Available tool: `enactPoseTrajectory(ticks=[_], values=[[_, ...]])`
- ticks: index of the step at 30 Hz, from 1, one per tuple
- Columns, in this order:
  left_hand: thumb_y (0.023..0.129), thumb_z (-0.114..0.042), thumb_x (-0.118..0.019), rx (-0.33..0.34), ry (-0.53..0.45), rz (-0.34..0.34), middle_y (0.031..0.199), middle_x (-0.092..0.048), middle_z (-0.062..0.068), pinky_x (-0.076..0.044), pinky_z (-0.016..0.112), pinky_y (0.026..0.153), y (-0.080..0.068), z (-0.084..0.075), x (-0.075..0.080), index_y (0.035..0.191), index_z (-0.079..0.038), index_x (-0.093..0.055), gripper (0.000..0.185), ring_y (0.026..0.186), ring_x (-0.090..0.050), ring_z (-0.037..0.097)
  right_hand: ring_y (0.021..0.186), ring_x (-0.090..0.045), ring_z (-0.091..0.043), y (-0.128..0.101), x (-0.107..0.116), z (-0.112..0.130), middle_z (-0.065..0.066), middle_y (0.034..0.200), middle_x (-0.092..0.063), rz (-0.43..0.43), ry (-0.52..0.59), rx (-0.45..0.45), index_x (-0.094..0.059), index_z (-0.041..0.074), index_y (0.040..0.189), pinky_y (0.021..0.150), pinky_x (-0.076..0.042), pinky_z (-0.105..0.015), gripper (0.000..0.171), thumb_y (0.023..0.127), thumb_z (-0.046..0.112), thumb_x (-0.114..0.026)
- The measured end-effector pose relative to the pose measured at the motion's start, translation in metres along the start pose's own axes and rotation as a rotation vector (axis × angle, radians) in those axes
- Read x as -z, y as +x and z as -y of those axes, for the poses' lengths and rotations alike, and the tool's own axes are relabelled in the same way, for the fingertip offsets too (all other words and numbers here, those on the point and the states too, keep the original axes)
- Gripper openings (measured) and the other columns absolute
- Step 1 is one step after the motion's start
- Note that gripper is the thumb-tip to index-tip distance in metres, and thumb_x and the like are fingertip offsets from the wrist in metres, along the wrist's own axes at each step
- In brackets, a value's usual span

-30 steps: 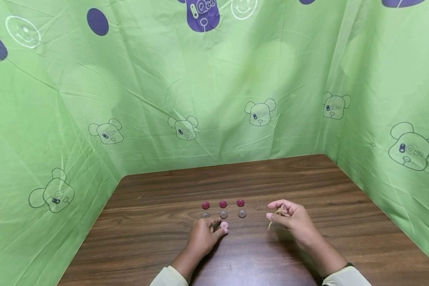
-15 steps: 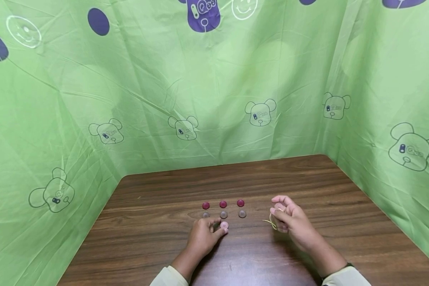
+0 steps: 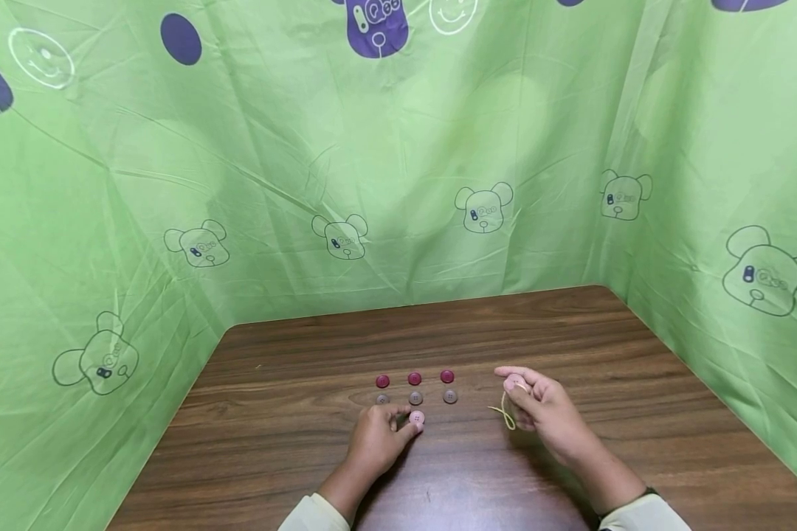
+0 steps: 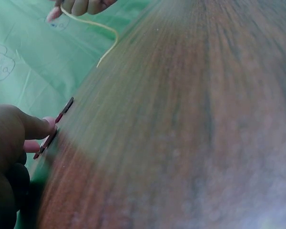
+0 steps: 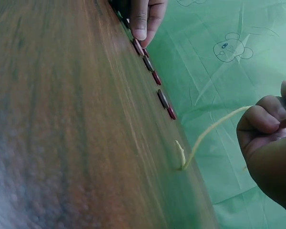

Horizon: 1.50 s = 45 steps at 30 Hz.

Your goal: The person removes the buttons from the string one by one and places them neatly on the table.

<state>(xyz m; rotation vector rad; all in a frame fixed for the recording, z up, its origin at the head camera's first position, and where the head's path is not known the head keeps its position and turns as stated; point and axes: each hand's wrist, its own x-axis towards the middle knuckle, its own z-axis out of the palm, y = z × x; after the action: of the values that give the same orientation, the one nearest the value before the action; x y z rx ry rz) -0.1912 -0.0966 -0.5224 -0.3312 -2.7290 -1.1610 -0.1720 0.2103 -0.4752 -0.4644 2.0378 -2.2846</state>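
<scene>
My left hand (image 3: 375,439) pinches a pink four-hole button (image 3: 417,418) on the table between thumb and index finger. In the left wrist view those fingertips (image 4: 48,123) sit low at the button's edge. Raised above the table to the right, my right hand (image 3: 547,409) holds another pink button (image 3: 516,382) between thumb and fingers, its index finger extended. A pale yellow string (image 3: 508,417) hangs from this hand and bends in a loop. In the right wrist view the string (image 5: 212,128) droops from the curled fingers toward the tabletop.
Three dark red buttons (image 3: 415,378) form a row on the brown wooden table (image 3: 292,354). Closer in lies a row of three grey-brown buttons (image 3: 449,396), the leftmost partly behind my left hand. A green printed cloth (image 3: 398,147) surrounds the table's back and sides.
My right hand has turned, bringing its pink button's face into view. The string now hangs lower in a loop, and the right index finger has stretched out leftward. My left hand has stayed put.
</scene>
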Motion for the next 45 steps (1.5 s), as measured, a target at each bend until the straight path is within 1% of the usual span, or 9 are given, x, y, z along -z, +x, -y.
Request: enactPoseTrajectory(ticks=[3,8,13,20,24,31,34,41,45], values=[[0.09,-0.026,-0.091,-0.003,0.003,-0.001,0.055,-0.042,-0.013,-0.031,0.021,0.046,0.0,0.0,-0.0004,0.112,-0.006,-0.085,0.03,0.05,-0.036,-0.001,0.06,-0.037,-0.006,0.0004,0.0004,0.001,0.01,0.074,-0.048,0.037,0.035,-0.012,-0.044,0.005,0.143,0.052,-0.025,-0.028,0.03,0.114,0.009,-0.053],[0.09,-0.025,-0.091,0.0,0.005,0.0,0.055,-0.041,-0.013,-0.031,0.021,0.045,0.0001,-0.0004,-0.0008,0.11,-0.007,-0.085,0.028,0.049,-0.035,-0.001,0.059,-0.025,-0.015,0.0019,-0.0004,-0.0002,0.012,0.08,-0.049,0.105,0.101,0.007,-0.025,0.004,0.126,0.054,-0.02,-0.032,0.025,0.115,0.005,-0.047],[0.089,-0.024,-0.09,0.002,0.006,-0.003,0.056,-0.042,-0.013,-0.032,0.021,0.046,0.0002,-0.001,-0.0008,0.108,-0.007,-0.086,0.026,0.05,-0.036,-0.001,0.06,-0.027,-0.014,0.0021,-0.0004,-0.0016,0.011,0.078,-0.049,0.092,0.106,0.019,-0.034,0.002,0.122,0.054,-0.021,-0.032,0.017,0.115,0.005,-0.049],[0.09,-0.026,-0.09,0.006,0.008,-0.001,0.056,-0.043,-0.013,-0.032,0.021,0.046,0.0,-0.0019,-0.0005,0.105,-0.008,-0.086,0.024,0.05,-0.036,-0.001,0.07,-0.047,-0.003,0.0008,0.0039,-0.0003,0.012,0.097,-0.062,0.115,0.184,-0.016,-0.048,0.005,0.132,0.064,-0.047,-0.018,0.02,0.112,0.002,-0.053],[0.09,-0.027,-0.09,0.008,0.013,0.0,0.057,-0.044,-0.013,-0.032,0.021,0.047,-0.0002,-0.0022,-0.0002,0.104,-0.008,-0.085,0.024,0.051,-0.036,-0.001,0.074,-0.05,-0.003,0.0005,0.0054,0.0,0.011,0.102,-0.063,0.149,0.219,-0.012,-0.053,0.008,0.133,0.067,-0.049,-0.018,0.024,0.111,-0.002,-0.05],[0.091,-0.028,-0.089,0.008,-0.003,-0.005,0.056,-0.043,-0.013,-0.033,0.021,0.046,-0.0001,-0.0017,0.0001,0.105,-0.007,-0.085,0.025,0.05,-0.036,-0.001,0.071,-0.051,-0.002,0.0007,0.0019,0.0014,0.009,0.096,-0.065,0.109,0.126,-0.049,-0.058,0.006,0.131,0.064,-0.049,-0.018,0.021,0.111,0.001,-0.055],[0.092,-0.03,-0.088,0.001,-0.013,-0.009,0.055,-0.042,-0.013,-0.032,0.021,0.046,0.0004,-0.0009,0.0003,0.107,-0.006,-0.085,0.028,0.049,-0.035,-0.001,0.066,-0.048,-0.001,0.0006,0.0006,0.0004,0.009,0.089,-0.064,0.09,0.064,-0.051,-0.062,0.006,0.129,0.058,-0.042,-0.019,0.02,0.11,0.003,-0.059],[0.093,-0.034,-0.088,-0.006,-0.039,-0.028,0.054,-0.04,-0.014,-0.035,0.021,0.048,0.0017,0.0006,0.0004,0.113,-0.006,-0.084,0.034,0.049,-0.034,-0.002,0.058,-0.042,0.002,-0.0001,0.0013,-0.0021,0.014,0.093,-0.078,0.008,-0.078,0.026,-0.068,-0.012,0.128,0.047,-0.027,-0.032,0.028,0.102,0.0,-0.07],[0.091,-0.03,-0.09,-0.033,-0.077,-0.065,0.057,-0.039,-0.014,-0.039,0.02,0.053,0.0015,-0.0011,0.0005,0.116,-0.002,-0.083,0.038,0.052,-0.033,-0.003,0.058,-0.042,0.002,-0.0006,0.0008,-0.0015,0.016,0.084,-0.074,-0.047,-0.122,0.012,-0.076,-0.004,0.125,0.047,-0.033,-0.024,0.026,0.099,-0.001,-0.074]])
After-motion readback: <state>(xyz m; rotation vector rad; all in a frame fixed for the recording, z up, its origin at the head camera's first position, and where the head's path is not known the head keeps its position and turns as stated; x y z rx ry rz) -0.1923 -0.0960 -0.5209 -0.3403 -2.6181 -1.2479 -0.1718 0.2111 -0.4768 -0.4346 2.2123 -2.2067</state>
